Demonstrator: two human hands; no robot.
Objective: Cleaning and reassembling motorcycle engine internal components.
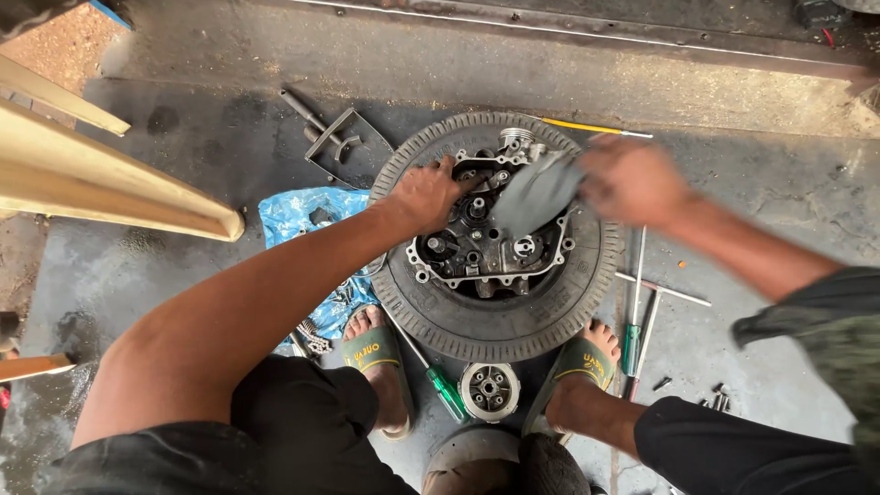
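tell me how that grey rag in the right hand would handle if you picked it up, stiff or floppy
Probably floppy: the grey rag drapes and folds from the right hand over the engine case. Likely light, since it hangs from a loose one-handed hold. It may be greasy given the oily parts, though motion blur hides its surface.

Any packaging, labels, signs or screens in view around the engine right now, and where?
Blue plastic bag: crumpled on the floor left of the tyre, small metal parts on it.
Printed straps: yellow lettering on the green sandals, left and right, at the tyre's near edge.
No signs or screens.
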